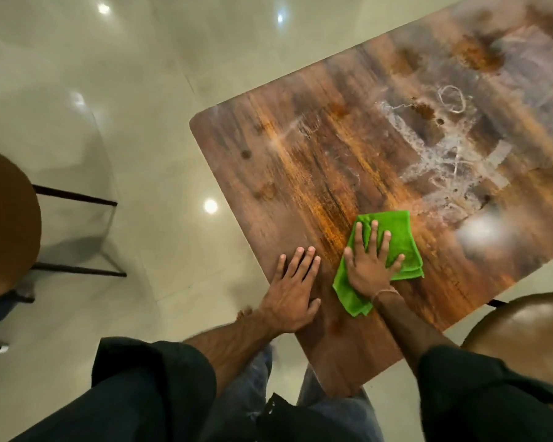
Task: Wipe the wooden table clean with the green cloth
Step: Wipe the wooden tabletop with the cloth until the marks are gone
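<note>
Glossy pale floor (109, 106) surrounds the table (300, 161), which lies diagonally in view with a rounded corner at 10 o'clock.

1. Left hand (289, 291): flat, palm down, fingers straight and close together, holding nothing. The fingers rest on the wood and the heel sits at the table's left edge, which runs from the 10 o'clock corner down to 6 o'clock.
2. Right hand (369, 266): flat, fingers spread, pressing down on the cloth (403, 240). No finger curls around the fabric. A thin band (385, 293) circles the wrist.
3. The two hands lie just beside each other, not touching.
4. The cloth is folded and lies on the tabletop near the right edge. It extends past the fingertips toward 12 and 1 o'clock, and one corner trails toward 6 o'clock beside the wrist.

From the cloth, wood runs toward 11 o'clock up to the rounded corner. White smeared residue (444, 154) begins at 1 o'clock, with brown stains (473, 52) beyond it. A glare patch (482, 234) sits at 3 o'clock. The right edge passes near the cloth at 4 o'clock. One stool (524, 330) stands just beyond that edge at 5 o'clock. Another stool (7, 224) stands at 9 o'clock, well apart, with floor between it and the table.
</note>
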